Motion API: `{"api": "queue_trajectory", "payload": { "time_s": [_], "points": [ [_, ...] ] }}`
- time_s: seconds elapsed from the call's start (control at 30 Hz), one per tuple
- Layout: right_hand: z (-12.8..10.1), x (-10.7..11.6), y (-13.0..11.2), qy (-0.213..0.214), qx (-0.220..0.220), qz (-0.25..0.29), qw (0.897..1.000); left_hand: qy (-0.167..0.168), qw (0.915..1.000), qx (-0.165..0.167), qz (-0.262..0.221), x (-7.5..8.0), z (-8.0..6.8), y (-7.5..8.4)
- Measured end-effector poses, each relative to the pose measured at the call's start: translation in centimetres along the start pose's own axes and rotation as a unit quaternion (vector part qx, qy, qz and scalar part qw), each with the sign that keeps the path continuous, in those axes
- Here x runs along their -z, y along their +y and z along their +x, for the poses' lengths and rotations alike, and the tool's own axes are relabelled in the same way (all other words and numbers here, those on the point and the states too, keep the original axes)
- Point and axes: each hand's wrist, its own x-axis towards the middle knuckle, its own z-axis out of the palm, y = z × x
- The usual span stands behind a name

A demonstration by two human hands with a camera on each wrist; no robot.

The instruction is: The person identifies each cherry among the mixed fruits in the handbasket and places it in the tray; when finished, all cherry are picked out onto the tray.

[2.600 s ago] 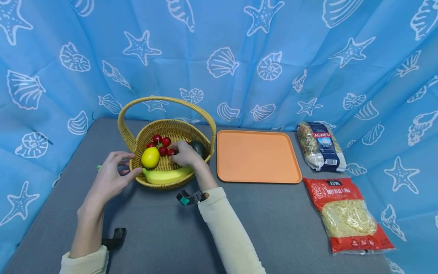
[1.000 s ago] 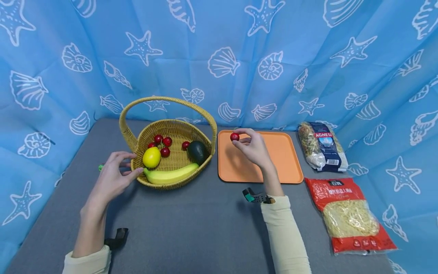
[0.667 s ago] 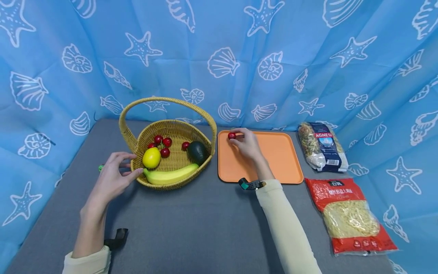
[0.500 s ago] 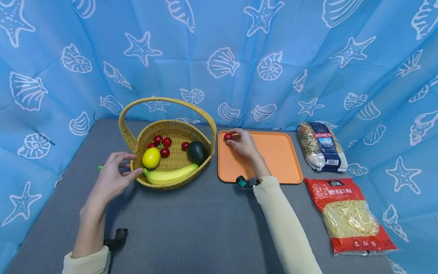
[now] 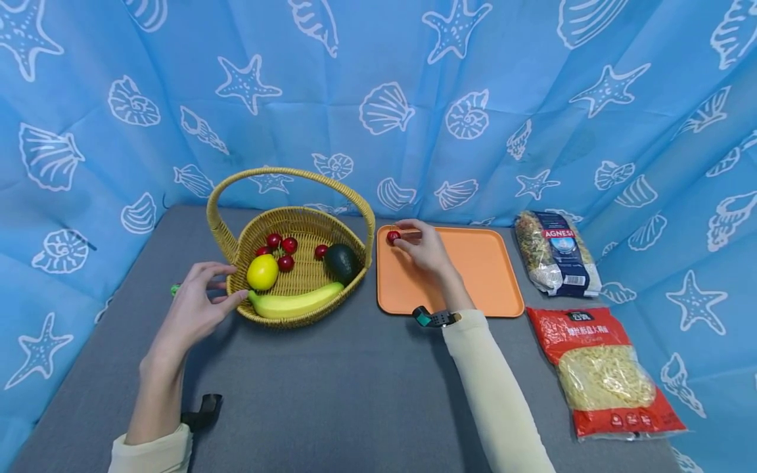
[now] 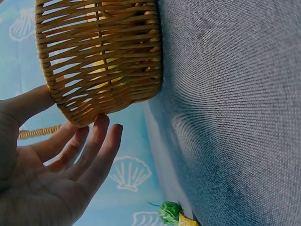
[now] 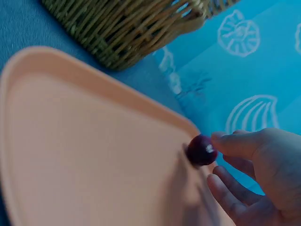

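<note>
A wicker basket (image 5: 294, 323) with a tall handle holds several cherries (image 5: 286, 263), a lemon (image 5: 262, 272), a banana (image 5: 296, 301) and an avocado (image 5: 342, 263). My left hand (image 5: 201, 302) touches the basket's left side, thumb and fingers spread apart; the left wrist view shows the fingertips (image 6: 101, 120) against the weave. One cherry (image 5: 393, 236) is at the far left corner of the orange tray (image 5: 449, 276). Around it, my right hand (image 5: 427, 249) has loosened fingers. The right wrist view shows the thumb touching or nearly touching that cherry (image 7: 201, 150), the other fingers apart from it.
Right of the tray lie an Agnesi pasta bag (image 5: 556, 253) and a red noodle bag (image 5: 603, 371). A small green and yellow item (image 6: 170, 213) sits beyond my left hand. Blue shell-print curtain (image 5: 378, 151) hangs behind the grey table (image 5: 307, 407).
My right hand has carried a cherry from the basket to the tray's far left corner. Its fingers have since loosened and drawn slightly right, away from it. My left hand stays at the basket.
</note>
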Motion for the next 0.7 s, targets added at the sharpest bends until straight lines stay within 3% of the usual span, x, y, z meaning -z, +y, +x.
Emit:
{"api": "queue_trajectory", "payload": {
  "time_s": [0.2,0.47,0.6,0.7],
  "points": [
    [-2.3,0.1,-2.1,0.027,0.065,0.07,0.995,0.0,1.0,0.001,-0.004,0.0,-0.1,0.0],
    [-7.9,-0.1,-7.7,0.052,0.176,0.156,0.971,-0.003,1.0,0.003,-0.007,0.0,0.0,0.0],
    [-10.0,-1.2,-10.0,0.019,0.228,0.154,0.961,-0.002,1.0,0.004,-0.004,0.0,0.0,0.1],
    [-10.5,-2.8,-11.3,-0.023,0.239,0.153,0.959,0.0,1.0,0.006,-0.003,0.0,0.0,0.0]
  ]
}}
